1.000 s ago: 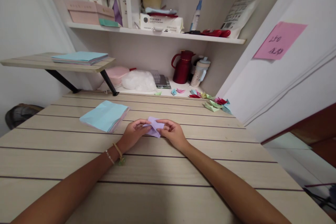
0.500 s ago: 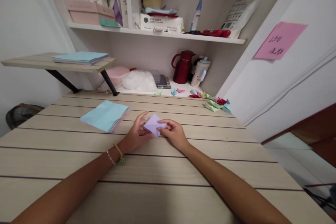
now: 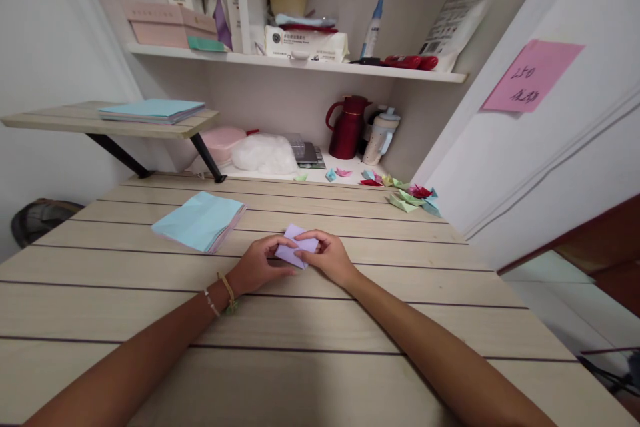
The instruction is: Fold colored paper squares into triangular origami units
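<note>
A small folded sheet of purple paper [image 3: 291,256] is between my hands above the middle of the desk. My left hand [image 3: 258,265] has its fingers curved over the paper's left side, while its thumb sticks out below, apart from the front edge. On the right side, my right hand [image 3: 334,257] pinches the paper, index finger and thumb both lying on its upper face. Its other fingers are partly hidden behind. Left of my hands lies a stack of light blue square paper [image 3: 199,219], with other colours showing at its edge.
Several folded paper boats [image 3: 405,201] in mixed colours sit at the desk's back right. Behind them stand a dark red jug [image 3: 349,130] and a pale tumbler [image 3: 380,140]. A raised wooden shelf [image 3: 40,118] at left carries more paper [image 3: 153,109]. A white shelf [image 3: 280,65] spans above.
The purple paper has turned and sits slightly lower. My left fingers have moved from its side to over its top; my right hand keeps its pinch.
</note>
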